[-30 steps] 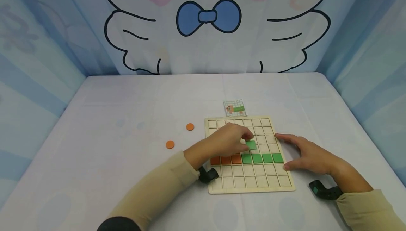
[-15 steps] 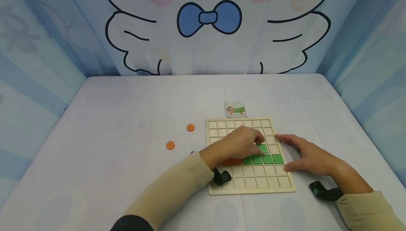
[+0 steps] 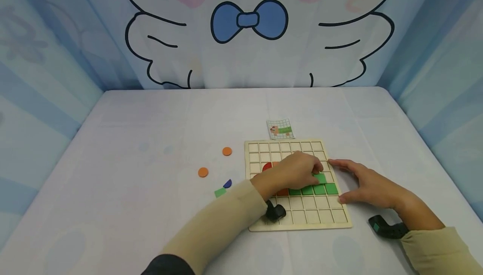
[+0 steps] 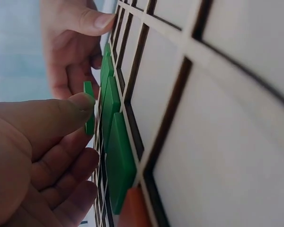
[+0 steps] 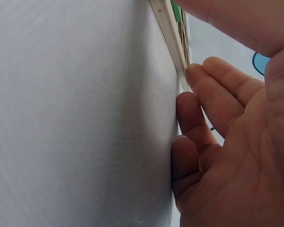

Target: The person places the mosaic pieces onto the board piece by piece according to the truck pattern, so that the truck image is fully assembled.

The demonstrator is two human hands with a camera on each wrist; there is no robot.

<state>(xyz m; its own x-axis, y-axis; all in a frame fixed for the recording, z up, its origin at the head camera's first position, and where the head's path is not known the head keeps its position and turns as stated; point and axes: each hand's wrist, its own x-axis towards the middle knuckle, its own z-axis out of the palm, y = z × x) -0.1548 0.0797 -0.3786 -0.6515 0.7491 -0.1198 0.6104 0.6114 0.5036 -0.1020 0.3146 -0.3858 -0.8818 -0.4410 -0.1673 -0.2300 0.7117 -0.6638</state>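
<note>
A wooden grid board (image 3: 311,216) lies on the table. Between thumb and fingertips my left hand (image 3: 290,172) pinches a green square tile (image 3: 320,178), held close over the board's right part. In the left wrist view that tile (image 4: 88,87) stands edge-on at the thumb tip. Just nearer to me, a row of green tiles (image 3: 319,189) fills cells up to the right edge, with an orange tile (image 3: 282,192) to their left. My right hand (image 3: 373,187) is spread at the board's right side, fingertips and thumb touching its edge. A red piece (image 3: 266,166) shows partly behind my left hand.
A small picture card (image 3: 280,129) lies beyond the board's far edge. Left of the board are two orange discs, one farther (image 3: 227,151) and one nearer (image 3: 203,172), a blue piece (image 3: 227,183) and a loose green tile (image 3: 220,192) partly behind the sleeve.
My left hand has moved right across the board with the green tile, uncovering the red piece and the loose blue and green pieces. The right hand has stayed in place.
</note>
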